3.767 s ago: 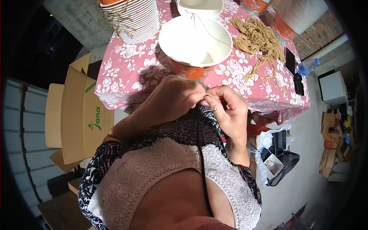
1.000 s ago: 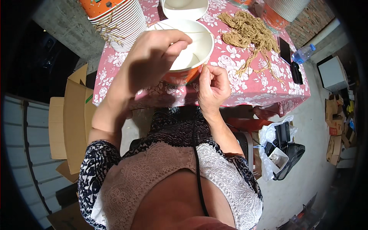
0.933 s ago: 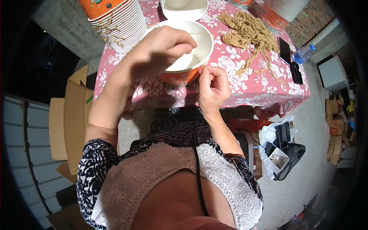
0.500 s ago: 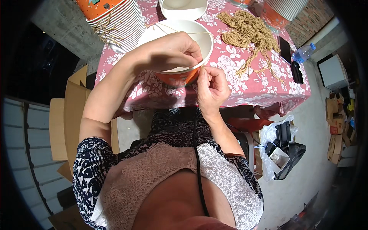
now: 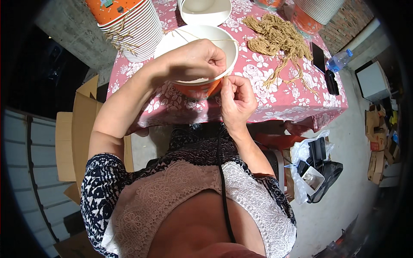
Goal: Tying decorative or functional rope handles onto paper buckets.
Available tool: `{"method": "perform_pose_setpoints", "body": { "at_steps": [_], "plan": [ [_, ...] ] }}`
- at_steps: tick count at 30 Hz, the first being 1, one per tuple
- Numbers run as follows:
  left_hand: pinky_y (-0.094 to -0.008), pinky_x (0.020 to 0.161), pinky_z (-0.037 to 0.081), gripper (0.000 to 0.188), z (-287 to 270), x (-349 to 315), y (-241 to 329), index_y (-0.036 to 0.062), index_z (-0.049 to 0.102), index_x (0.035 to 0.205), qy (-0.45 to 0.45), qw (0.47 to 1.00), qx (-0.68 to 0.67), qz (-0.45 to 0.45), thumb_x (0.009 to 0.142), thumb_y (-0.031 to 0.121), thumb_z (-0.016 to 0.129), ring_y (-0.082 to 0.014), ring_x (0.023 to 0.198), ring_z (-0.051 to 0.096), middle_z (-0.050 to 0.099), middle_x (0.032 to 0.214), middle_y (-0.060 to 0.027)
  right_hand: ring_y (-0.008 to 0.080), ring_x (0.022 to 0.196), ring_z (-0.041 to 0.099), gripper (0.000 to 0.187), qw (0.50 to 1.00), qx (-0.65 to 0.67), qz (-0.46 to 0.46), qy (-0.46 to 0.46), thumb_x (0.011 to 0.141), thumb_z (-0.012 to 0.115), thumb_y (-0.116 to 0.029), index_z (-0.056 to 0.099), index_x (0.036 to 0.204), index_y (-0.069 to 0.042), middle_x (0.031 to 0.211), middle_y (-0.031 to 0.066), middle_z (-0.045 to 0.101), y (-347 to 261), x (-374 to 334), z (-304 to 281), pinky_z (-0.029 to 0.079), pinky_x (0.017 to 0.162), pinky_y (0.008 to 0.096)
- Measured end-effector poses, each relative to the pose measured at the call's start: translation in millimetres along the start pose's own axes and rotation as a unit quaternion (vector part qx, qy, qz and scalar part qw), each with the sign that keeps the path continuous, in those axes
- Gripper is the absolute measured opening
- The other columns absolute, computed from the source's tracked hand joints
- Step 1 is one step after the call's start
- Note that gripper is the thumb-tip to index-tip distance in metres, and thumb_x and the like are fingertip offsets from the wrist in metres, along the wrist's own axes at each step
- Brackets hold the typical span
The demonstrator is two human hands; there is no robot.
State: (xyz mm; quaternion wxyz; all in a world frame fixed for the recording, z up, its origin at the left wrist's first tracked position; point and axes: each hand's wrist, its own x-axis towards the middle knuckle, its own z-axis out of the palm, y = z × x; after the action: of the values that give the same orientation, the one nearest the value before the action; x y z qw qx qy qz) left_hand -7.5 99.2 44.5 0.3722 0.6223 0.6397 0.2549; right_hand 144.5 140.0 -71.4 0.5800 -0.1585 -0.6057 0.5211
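Observation:
A paper bucket (image 5: 228, 48), white inside and orange outside, stands at the near side of the table. My left hand (image 5: 200, 59) reaches over its mouth, fingers curled down inside the near right rim; what they hold is hidden. Outside that same rim, my right hand (image 5: 240, 99) pinches with thumb and forefinger at what looks like a bit of tan cord. More thin tan cord (image 5: 217, 40) runs across the bucket's mouth. Beyond the right hand lies a loose heap of tan cords (image 5: 277, 38).
A tall stack of similar buckets (image 5: 133, 36) with cords hanging on it stands at the left. White bowl-shaped pieces (image 5: 205, 17) sit behind. Another bucket stack (image 5: 316, 15), a phone (image 5: 318, 58) and a water bottle (image 5: 339, 61) are to the right. Cardboard (image 5: 84, 137) stands at left.
The hands and bucket hold almost the same places. My left fingers have shifted very slightly at the rim, and the whole view has moved a little.

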Motion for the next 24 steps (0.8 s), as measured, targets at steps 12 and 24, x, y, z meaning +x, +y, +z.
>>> {"method": "perform_pose_setpoints", "body": {
  "at_steps": [12, 24],
  "plan": [
    [-0.0203, 0.063, 0.042, 0.019, -5.7, -6.6, 7.4, -0.0046, 0.065, 0.091, -0.02, 0.999, -0.048, 0.003, 0.084, 0.012, 0.06, -0.0036, 0.071, 0.05, 0.06, 0.076, 0.0014, -0.002, 0.056, 0.038, 0.005, 0.999, 0.026, 0.031, -0.007, 0.089, 0.064, 0.003, 0.061, 0.093, 0.001, 0.066, -0.008, 0.049, -6.4, 0.8, -2.9, 0.031, 0.049, 0.0152],
    [-0.0201, 0.065, 0.042, 0.017, -6.7, -6.3, 4.2, -0.0053, 0.066, 0.092, -0.02, 0.997, -0.073, 0.001, 0.084, 0.01, 0.061, -0.0041, 0.072, 0.052, 0.061, 0.077, 0.0007, 0.0002, 0.052, 0.039, 0.009, 0.999, -0.045, 0.004, -0.007, 0.085, 0.067, 0.004, 0.064, 0.093, 0.0, 0.058, -0.0052, 0.047, -1.5, 0.8, -6.2, 0.032, 0.048, 0.0176]
  ]
}}
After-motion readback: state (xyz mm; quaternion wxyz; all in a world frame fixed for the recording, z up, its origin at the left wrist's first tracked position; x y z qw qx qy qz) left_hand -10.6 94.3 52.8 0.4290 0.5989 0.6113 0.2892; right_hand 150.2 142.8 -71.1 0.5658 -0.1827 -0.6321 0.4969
